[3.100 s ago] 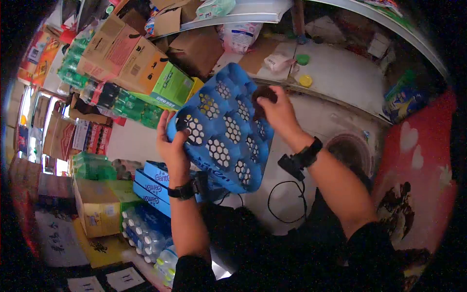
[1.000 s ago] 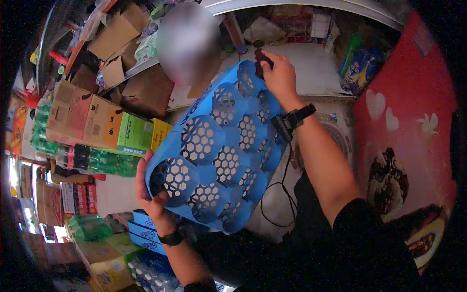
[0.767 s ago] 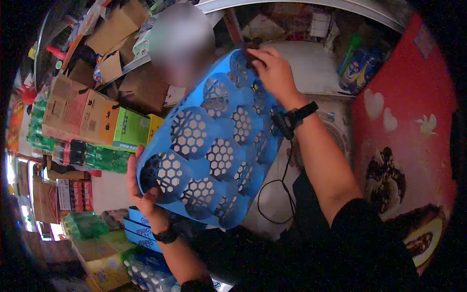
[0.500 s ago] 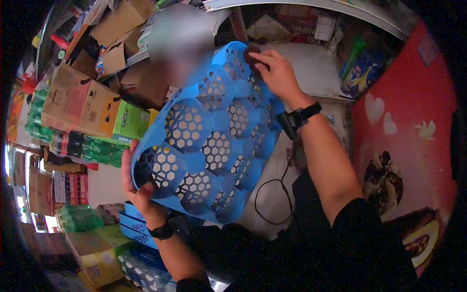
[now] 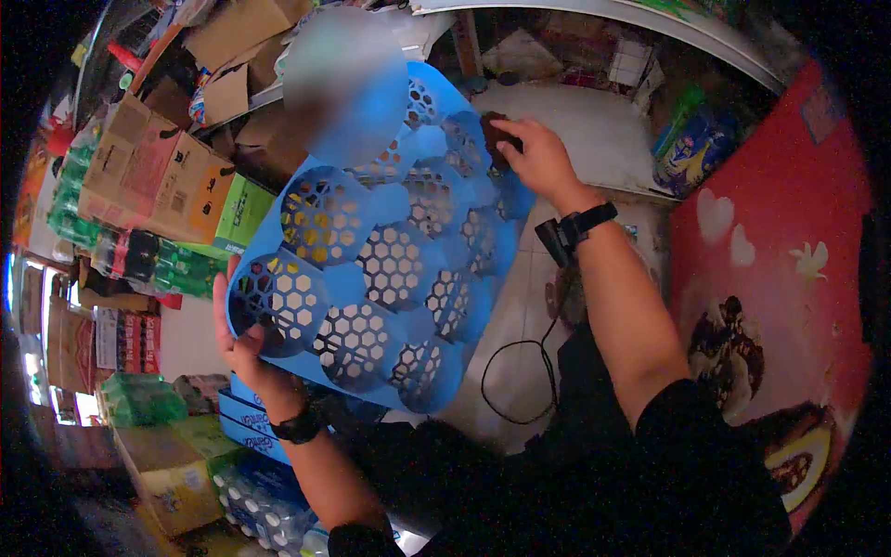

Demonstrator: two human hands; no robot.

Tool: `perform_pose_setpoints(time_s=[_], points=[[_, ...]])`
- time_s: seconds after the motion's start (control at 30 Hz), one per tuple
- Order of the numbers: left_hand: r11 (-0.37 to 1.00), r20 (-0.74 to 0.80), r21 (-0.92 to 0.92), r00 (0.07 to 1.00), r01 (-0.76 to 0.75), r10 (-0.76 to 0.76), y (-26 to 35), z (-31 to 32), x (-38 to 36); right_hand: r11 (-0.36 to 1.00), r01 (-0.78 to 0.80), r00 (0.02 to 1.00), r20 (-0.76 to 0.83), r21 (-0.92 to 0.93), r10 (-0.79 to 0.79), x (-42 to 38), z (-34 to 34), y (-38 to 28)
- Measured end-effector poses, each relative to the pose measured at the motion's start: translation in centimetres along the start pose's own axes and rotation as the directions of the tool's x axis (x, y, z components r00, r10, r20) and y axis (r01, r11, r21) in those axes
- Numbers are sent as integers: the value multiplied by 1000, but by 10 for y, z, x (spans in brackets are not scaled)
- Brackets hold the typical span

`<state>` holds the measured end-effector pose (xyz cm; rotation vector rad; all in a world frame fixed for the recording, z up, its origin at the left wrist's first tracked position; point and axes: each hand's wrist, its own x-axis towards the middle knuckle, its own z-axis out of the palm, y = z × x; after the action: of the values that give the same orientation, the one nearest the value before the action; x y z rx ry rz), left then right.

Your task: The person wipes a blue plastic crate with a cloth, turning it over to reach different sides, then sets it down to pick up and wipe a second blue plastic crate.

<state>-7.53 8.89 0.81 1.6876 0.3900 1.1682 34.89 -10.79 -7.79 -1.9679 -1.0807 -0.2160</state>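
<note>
A blue plastic bottle tray [image 5: 344, 284] with rounded pockets and honeycomb holes is tilted up in front of me. My left hand [image 5: 252, 345] is closed around its lower left edge, the thumb on the inner side and fingers behind. Over at the upper right edge, my right hand [image 5: 538, 158] pinches a small dark brown pad [image 5: 494, 139], perhaps a scrubber or rag, against the tray. The far top part of the tray is covered by a blurred patch. Each wrist wears a black band.
Cardboard boxes [image 5: 153, 176] and green bottle packs [image 5: 190, 269] are stacked at the left. Blue cartons [image 5: 251, 427] and wrapped water bottles [image 5: 264, 506] stand at lower left. A black cable [image 5: 484, 381] loops on the floor. A red painted wall [image 5: 770, 223] rises at the right.
The tray has shifted left and turned to face me more, my left hand moving with it. My right hand, still with the brown pad, is slightly lower along the edge.
</note>
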Motion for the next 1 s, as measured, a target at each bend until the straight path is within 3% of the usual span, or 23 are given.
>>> perform_pose_setpoints(time_s=[0.07, 0.13, 0.23, 0.33, 0.43, 0.53, 0.63, 0.73, 0.83, 0.87, 1.0], points=[[995, -150, -56, 985, 77, -85, 12, 13, -9, 996, -23, 988, 151, -90, 37, -5, 0, 4], [996, -164, -61, 983, 72, -81, 17, 20, -11, 982, -47, 917, 381, -185, 115, -7, -7, 10], [983, -206, -151, 970, 100, -131, 25, 26, -14, 973, -175, 909, 354, -151, 219, -21, -8, 11], [976, -266, -193, 952, 100, -150, 27, 27, -22, 979, -141, 983, 98, -149, 156, -26, 6, 24], [965, -307, -248, 938, 84, -161, 14, 18, -29, 993, -93, 989, 120, 76, 83, -35, 16, 28], [971, -328, -229, 934, 66, -141, 15, 18, -31, 988, -93, 961, 270, 120, 58, -41, 29, 12], [971, -348, -234, 929, 45, -127, 12, 19, -31, 981, -14, 966, 254, 192, -36, -51, 45, 0], [979, -382, -200, 917, 38, -113, 11, 20, -30, 979, -58, 897, 440, 194, -34, -62, 43, -30], [974, -395, -224, 916, -27, -66, 7, 22, -34, 966, 48, 893, 422, 255, -156, -79, 59, -41], [985, -426, -171, 903, -14, -61, 5, 21, -33, 974, 43, 893, 429, 222, -137, -81, 60, -42], [981, -484, -195, 867, 26, -119, -2, 14, -29, 930, -3, 917, 372, 368, -145, -81, 65, -45]])
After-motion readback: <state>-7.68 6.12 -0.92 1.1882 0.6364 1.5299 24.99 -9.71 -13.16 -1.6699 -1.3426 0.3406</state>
